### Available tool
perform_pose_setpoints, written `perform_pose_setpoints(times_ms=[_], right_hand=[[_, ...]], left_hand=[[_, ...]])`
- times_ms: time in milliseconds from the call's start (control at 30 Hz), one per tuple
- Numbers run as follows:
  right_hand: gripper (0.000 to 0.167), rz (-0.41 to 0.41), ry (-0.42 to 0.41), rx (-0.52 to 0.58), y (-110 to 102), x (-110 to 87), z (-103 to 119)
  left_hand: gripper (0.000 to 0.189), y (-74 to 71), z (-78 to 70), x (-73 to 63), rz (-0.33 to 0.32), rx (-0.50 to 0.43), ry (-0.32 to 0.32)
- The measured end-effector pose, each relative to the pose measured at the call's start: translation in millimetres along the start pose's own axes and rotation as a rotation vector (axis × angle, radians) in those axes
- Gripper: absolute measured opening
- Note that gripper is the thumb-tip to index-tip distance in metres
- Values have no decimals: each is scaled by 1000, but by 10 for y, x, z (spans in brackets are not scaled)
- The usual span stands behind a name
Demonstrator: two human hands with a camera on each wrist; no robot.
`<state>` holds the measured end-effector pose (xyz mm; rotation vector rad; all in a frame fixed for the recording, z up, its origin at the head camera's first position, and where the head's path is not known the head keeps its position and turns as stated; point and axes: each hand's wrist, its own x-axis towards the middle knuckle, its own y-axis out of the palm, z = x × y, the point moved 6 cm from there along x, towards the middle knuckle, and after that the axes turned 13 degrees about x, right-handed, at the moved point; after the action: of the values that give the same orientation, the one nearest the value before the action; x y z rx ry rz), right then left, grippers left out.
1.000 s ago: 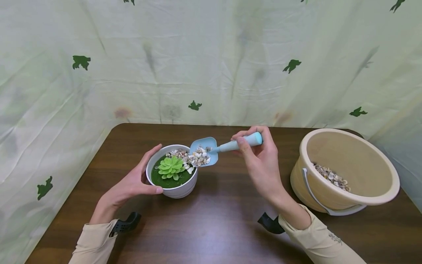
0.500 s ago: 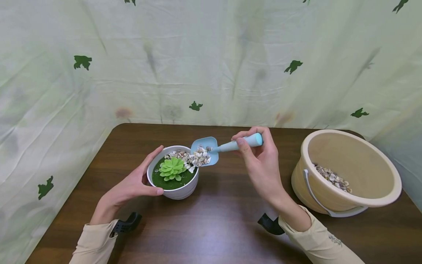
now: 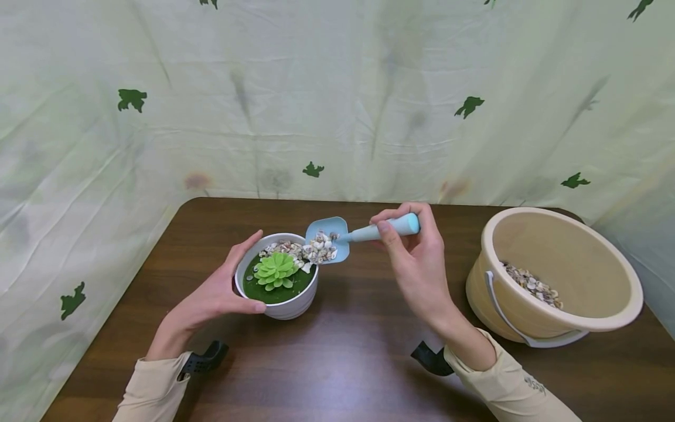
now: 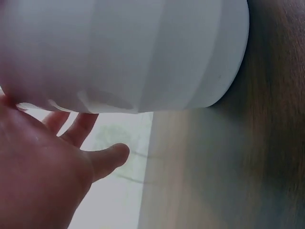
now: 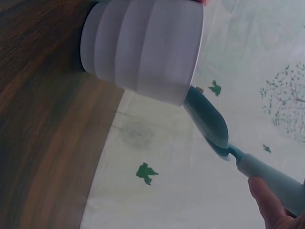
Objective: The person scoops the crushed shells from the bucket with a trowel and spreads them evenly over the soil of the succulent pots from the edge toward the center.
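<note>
A white ribbed flower pot (image 3: 291, 307) stands on the table, with a green succulent (image 3: 275, 270) set in dark green filling. Small shells (image 3: 285, 248) cover the far part of that filling. My left hand (image 3: 213, 293) grips the pot's left side, thumb at the near rim. With my right hand (image 3: 419, 258) I hold the light-blue handle of a small trowel (image 3: 364, 234). Its blade, loaded with shells, meets the pot's right rim, tilted slightly down toward the pot. In the right wrist view the blade's (image 5: 209, 121) underside shows beside the rim.
To the right stands a large beige bucket (image 3: 482, 293) with a grey handle, holding more shells (image 3: 532, 285) at its bottom. A brown wooden table (image 3: 337, 363) carries everything. Behind it hangs a pale curtain (image 3: 337, 105) with green bird shapes.
The trowel's blade has tipped up very slightly at the pot's rim. Otherwise both hands, the pot and the bucket stay almost where they were.
</note>
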<state>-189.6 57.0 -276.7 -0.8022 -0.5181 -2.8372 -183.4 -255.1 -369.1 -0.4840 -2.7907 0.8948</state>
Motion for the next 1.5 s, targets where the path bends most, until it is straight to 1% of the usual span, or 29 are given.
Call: perform_pose_setpoints(times_ms=[67, 133, 300, 367, 400, 633, 833, 900, 967, 1100, 1200, 1300, 1500], right_hand=[[22, 1, -9, -5, 4, 2, 1], [22, 4, -17, -11, 8, 5, 1], [22, 7, -19, -12, 16, 7, -10], [22, 7, -19, -11, 17, 5, -9], [22, 7, -19, -10, 16, 4, -8], [22, -7, -20, -13, -14, -6, 10], [22, -17, -18, -10, -31, -10, 29], [22, -18, -21, -17, -32, -11, 37], [22, -18, -27, -27, -32, -14, 45], [21, -6, -50, -62, -16, -21, 68], [21, 5, -75, -89, 2, -28, 86], [20, 14, -104, -104, 28, -35, 100], [20, 42, -133, -97, 83, -74, 107]], left_hand=[[113, -2, -1, -3, -3, 35, 1], [112, 4, -1, -13, 9, 20, -7], [107, 38, 5, -37, 75, -162, -16], [106, 44, 7, -38, 84, -202, -17], [106, 42, 9, -37, 81, -205, -18], [112, 34, 2, -20, 42, -126, -16], [111, 11, -12, -14, 16, 25, -13], [110, 13, -20, -15, 21, 44, -15], [108, 25, -27, -19, 38, 17, -21], [107, 57, -39, -29, 86, -117, -21], [106, 67, -34, -32, 102, -180, -21], [106, 64, -17, -27, 88, -171, -38], [108, 46, 13, -23, 61, -79, -71]])
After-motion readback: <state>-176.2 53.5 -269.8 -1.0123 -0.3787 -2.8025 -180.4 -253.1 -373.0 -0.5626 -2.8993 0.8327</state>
